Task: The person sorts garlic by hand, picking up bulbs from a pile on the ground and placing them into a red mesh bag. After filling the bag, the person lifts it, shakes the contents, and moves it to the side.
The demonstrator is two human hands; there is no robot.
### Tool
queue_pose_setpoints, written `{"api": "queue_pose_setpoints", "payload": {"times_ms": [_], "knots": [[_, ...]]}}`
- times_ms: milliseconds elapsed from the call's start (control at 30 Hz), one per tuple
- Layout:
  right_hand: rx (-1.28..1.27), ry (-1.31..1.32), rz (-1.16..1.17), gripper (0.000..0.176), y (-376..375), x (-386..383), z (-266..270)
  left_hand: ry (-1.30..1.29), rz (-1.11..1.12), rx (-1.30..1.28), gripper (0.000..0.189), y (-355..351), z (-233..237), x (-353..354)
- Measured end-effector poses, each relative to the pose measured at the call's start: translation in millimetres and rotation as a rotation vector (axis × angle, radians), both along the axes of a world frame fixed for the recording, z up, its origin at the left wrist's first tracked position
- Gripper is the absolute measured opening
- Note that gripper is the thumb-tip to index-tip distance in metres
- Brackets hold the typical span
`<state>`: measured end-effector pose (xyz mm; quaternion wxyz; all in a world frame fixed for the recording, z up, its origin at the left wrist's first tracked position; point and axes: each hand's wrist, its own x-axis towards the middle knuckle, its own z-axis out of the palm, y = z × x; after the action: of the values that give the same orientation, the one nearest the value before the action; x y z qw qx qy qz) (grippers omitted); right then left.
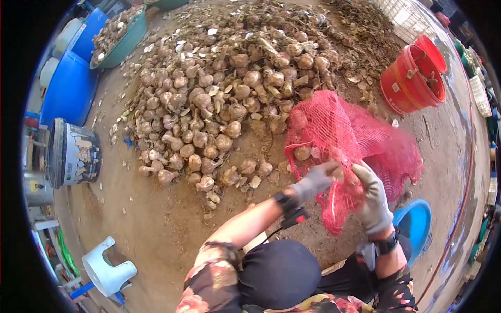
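The red net bag (360, 135) lies on the dirt floor (156, 224) just right of the garlic pile (224, 99), with a few bulbs (302, 152) showing through its mesh and its near end lifted. Both gloved hands are closed on that end, the left hand (314, 181) pinching the mesh beside the right hand (373, 201), which grips a bunched fold. Stacked red buckets (412, 78) stand beyond the bag, a blue stool (415, 221) sits by the right arm, and a white stool (107, 268), a printed pail (75, 152), blue barrels (70, 88) and a teal basin (122, 39) line the left side.
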<state>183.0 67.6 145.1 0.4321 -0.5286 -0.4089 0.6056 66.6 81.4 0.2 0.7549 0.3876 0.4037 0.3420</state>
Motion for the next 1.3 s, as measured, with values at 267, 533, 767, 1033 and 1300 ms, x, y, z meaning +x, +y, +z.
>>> {"api": "queue_pose_setpoints", "payload": {"times_ms": [267, 533, 767, 1033, 1300], "knots": [[0.367, -0.21, -0.322, 0.026, -35.9, 11.2, 89.0, 1.41, -0.271, 0.844, 0.061, 55.8, 46.5, -84.0], [0.109, -0.014, 0.094, 0.028, 1.3, 13.8, 26.2, 1.016, -0.006, 0.541, 0.048, 5.9, 67.0, -224.2], [-0.335, 0.555, -0.031, 0.015, 15.4, -5.6, 3.9, 1.674, -0.171, 0.587, 0.076, -24.7, 17.6, -166.9], [-0.265, 0.432, 0.026, 0.017, 17.5, -5.1, -17.6, 1.239, -0.083, 0.353, 0.035, 14.6, 8.9, -186.2], [-0.359, 0.542, -0.101, 0.022, 19.4, -4.0, -0.9, 1.021, 0.47, 0.514, 0.028, 14.5, -30.7, -196.7]]}}
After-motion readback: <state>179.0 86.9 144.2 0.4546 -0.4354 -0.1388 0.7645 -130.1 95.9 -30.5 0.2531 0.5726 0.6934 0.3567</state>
